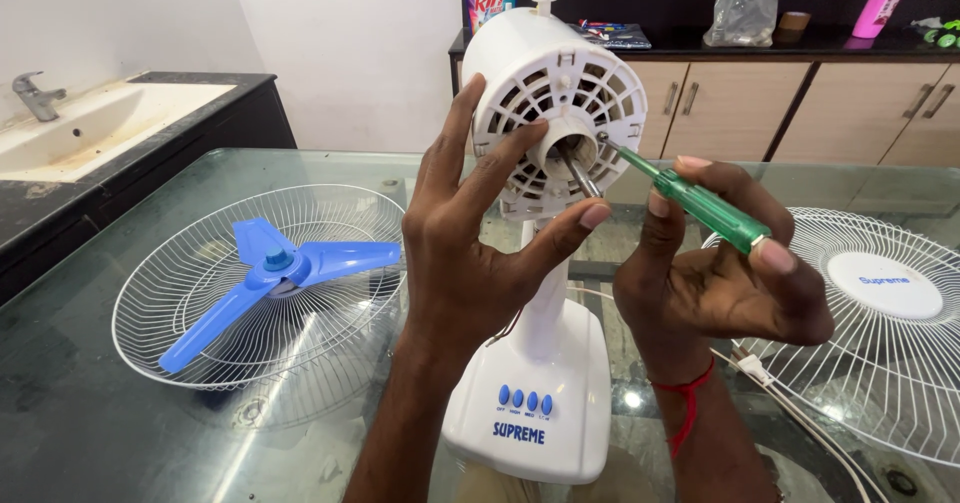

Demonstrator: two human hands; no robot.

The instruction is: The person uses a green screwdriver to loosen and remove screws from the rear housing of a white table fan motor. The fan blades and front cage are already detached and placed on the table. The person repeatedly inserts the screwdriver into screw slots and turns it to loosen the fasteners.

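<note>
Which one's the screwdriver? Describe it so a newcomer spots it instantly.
Start at the white fan motor housing standing mid-table. The right hand beside it pinches the screwdriver, tip at the housing's front. It is the only translucent green tool; everything nearby is white or blue.

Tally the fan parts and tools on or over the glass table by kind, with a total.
Fan motor unit on its white stand: 1
White wire guards: 2, one on the left, one on the right
Blue three-blade propeller, lying in the left guard: 1
Green-handled screwdriver, held in the right hand: 1
Total: 5
</note>
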